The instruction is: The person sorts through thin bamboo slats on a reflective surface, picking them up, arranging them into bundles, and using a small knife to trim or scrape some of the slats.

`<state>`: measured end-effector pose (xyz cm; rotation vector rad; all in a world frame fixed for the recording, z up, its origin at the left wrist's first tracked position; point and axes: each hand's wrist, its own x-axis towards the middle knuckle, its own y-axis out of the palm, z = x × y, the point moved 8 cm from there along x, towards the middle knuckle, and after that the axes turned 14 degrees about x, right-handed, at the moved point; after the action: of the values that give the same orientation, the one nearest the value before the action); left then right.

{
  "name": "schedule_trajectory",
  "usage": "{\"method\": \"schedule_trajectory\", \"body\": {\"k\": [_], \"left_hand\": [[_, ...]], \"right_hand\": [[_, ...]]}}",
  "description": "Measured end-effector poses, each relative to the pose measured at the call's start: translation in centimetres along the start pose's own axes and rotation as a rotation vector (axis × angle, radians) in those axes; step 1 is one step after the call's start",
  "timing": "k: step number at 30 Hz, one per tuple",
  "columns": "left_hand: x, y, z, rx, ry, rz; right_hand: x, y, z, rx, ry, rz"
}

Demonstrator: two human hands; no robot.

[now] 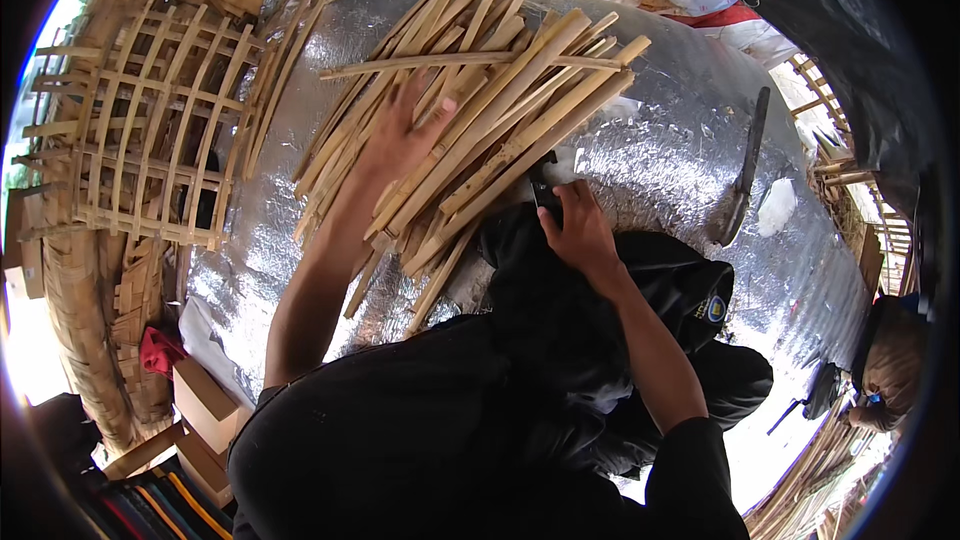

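A pile of split bamboo strips [500, 130] lies on a silver foil sheet [660, 150] in front of my legs. My left hand [400, 145] is over the left part of the pile, fingers and thumb spread, holding nothing I can see. One strip [440, 64] lies crosswise over the others. Beside the pile's right edge, my right hand [580, 235] is at my knee. Its thumb and fingers close around a small, shiny black object [543, 185], whose kind I cannot make out. Farther right on the foil rests a long dark blade-like tool [750, 160].
A woven bamboo lattice [155, 130] stands at the left, above cardboard boxes [205, 405] and a red cloth [160, 350]. White sacks [690, 0] sit at the far right. A brown bundle [893, 365] and more thin strips [820, 485] are at the lower right.
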<state>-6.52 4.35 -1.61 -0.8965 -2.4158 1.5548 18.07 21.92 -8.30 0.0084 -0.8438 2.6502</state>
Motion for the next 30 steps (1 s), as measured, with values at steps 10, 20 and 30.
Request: {"method": "schedule_trajectory", "body": {"k": [10,20,30], "left_hand": [[-9.2,2.4,7.0,0.302,0.025,0.078],[-27.0,-3.0,28.2,-0.258,-0.712,-0.909],[-29.0,7.9,25.6,-0.933,-0.975,-0.669]], "right_hand": [[0.7,1.1,1.3,0.005,0.056,0.018],[6.7,-8.7,-6.5,0.026,0.114,-0.209],[23.0,-17.1,-18.7,0.185,0.513,-0.411]]}}
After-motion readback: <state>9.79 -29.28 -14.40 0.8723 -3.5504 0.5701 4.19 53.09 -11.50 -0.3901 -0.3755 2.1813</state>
